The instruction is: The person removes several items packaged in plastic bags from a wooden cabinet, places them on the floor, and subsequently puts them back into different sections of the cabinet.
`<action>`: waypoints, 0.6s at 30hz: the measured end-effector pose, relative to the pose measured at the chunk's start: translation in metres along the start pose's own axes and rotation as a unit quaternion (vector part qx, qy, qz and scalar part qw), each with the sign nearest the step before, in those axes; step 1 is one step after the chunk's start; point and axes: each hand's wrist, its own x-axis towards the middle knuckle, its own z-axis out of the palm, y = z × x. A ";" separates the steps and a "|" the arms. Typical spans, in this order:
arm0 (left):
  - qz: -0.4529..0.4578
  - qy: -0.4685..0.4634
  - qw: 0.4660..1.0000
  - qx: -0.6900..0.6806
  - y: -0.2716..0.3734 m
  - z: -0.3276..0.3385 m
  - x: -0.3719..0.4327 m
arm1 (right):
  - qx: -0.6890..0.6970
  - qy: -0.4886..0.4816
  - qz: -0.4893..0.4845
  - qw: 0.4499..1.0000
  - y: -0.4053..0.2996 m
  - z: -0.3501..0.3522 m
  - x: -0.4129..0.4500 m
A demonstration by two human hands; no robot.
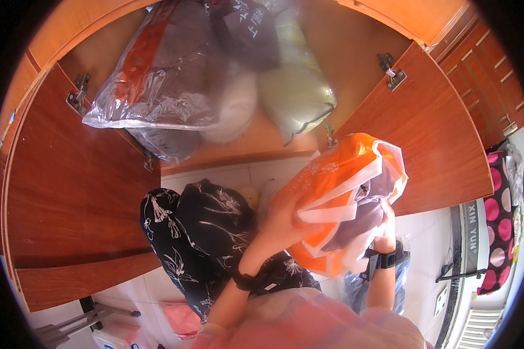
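Note:
An orange non-woven bag (327,174) with white trim and handles is held tilted in front of me, its mouth facing right. Greyish-purple folded fabric (362,218) fills the opening. My left hand (284,222) grips the near left side of the bag, some of its fingers hidden by a handle. On the other side, my right hand (386,222) holds the bag's right edge, a finger against the fabric. Both wrists wear dark bands. Below the bag are my legs in black trousers (218,213) with a white floral print.
Ahead is a wooden cabinet with its left door (78,174) and right door (423,131) swung open. Inside are a clear plastic bag of dark textiles (170,87) and a pale green bundle (297,87). A dark plastic-wrapped item (353,292) lies on the tiled floor.

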 end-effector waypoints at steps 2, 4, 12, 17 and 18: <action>0.058 -0.003 0.994 0.092 0.003 -0.001 0.000 | -0.040 -0.002 -0.025 0.999 -0.005 0.016 -0.008; 0.068 -0.043 0.996 0.043 0.002 0.000 0.006 | -0.102 0.023 -0.023 0.994 -0.011 0.030 -0.022; 0.073 -0.041 0.984 0.156 0.007 0.026 0.000 | -0.226 0.001 -0.028 0.974 -0.003 0.005 -0.017; 0.112 -0.078 0.978 0.160 0.025 0.025 0.008 | -0.218 0.020 -0.118 0.968 0.002 0.034 -0.002; 0.156 -0.059 0.972 0.168 0.023 0.024 0.008 | -0.184 0.008 -0.127 0.975 0.004 0.047 -0.001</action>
